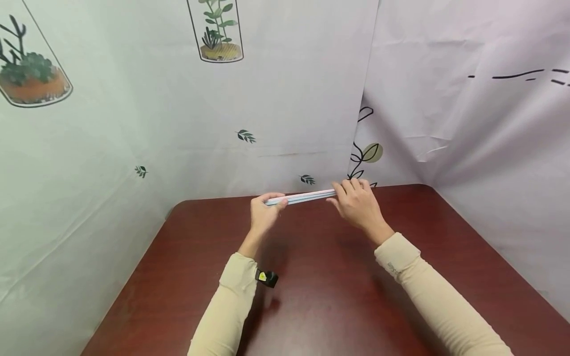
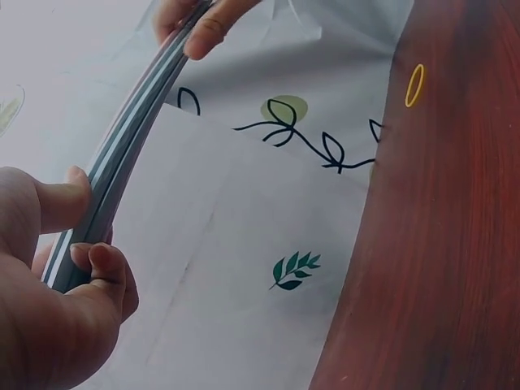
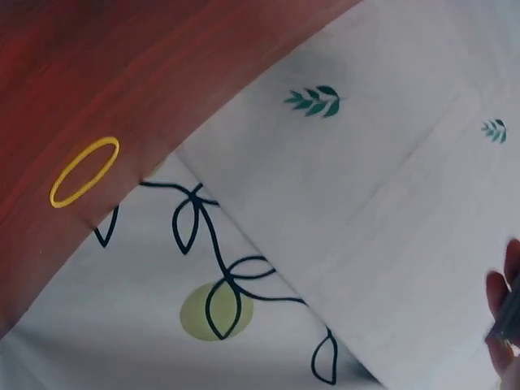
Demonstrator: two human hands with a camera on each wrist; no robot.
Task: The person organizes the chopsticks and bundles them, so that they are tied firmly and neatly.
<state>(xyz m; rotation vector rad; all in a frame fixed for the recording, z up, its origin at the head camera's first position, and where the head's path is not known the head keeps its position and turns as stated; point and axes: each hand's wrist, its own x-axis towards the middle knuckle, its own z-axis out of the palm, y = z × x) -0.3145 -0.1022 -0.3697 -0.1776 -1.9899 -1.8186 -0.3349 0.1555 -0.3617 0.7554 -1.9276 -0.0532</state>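
Both hands hold up a long, slim stack of thin flat pieces (image 1: 307, 197) above the table's far edge. It shows edge-on, in white, pink and pale blue-grey layers. My left hand (image 1: 264, 213) grips its left end between thumb and fingers; in the left wrist view that hand (image 2: 65, 301) is curled round the near end of the stack (image 2: 122, 154). At the other end my right hand (image 1: 356, 201) pinches it, fingers over the top edge. Only some fingers and a dark grey end of the stack (image 3: 508, 317) enter the right wrist view.
On the dark red table (image 1: 311, 277), a yellow rubber band (image 2: 422, 77) lies near the far edge, hidden in the head view. White cloth (image 1: 289, 99) printed with plants hangs behind and on both sides. A small black device (image 1: 269, 280) sits at the left cuff.
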